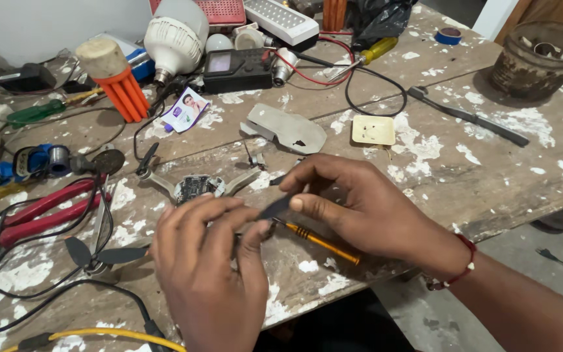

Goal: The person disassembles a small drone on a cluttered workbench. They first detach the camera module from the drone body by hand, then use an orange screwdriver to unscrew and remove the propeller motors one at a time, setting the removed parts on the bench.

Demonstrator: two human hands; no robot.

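A small grey drone body (197, 187) with an exposed circuit board lies on the paint-spattered wooden bench (503, 163). My left hand (210, 274) curls over its near arm and grips a part of it. My right hand (353, 208) pinches a dark propeller blade (275, 208) between thumb and forefinger, right beside the left fingertips. A thin orange-handled screwdriver (317, 241) lies under my right hand; whether the hand holds it I cannot tell. The drone's grey top cover (285, 128) rests further back.
Red-handled pliers (40, 212) and black cables lie at left, with a loose propeller motor (99, 255). LED bulbs (177, 32), a multimeter (237, 68), a yellow screwdriver (373, 51), a cream square plate (373, 130), a black tool (467, 116) and a dirty jar (535, 58) crowd the back.
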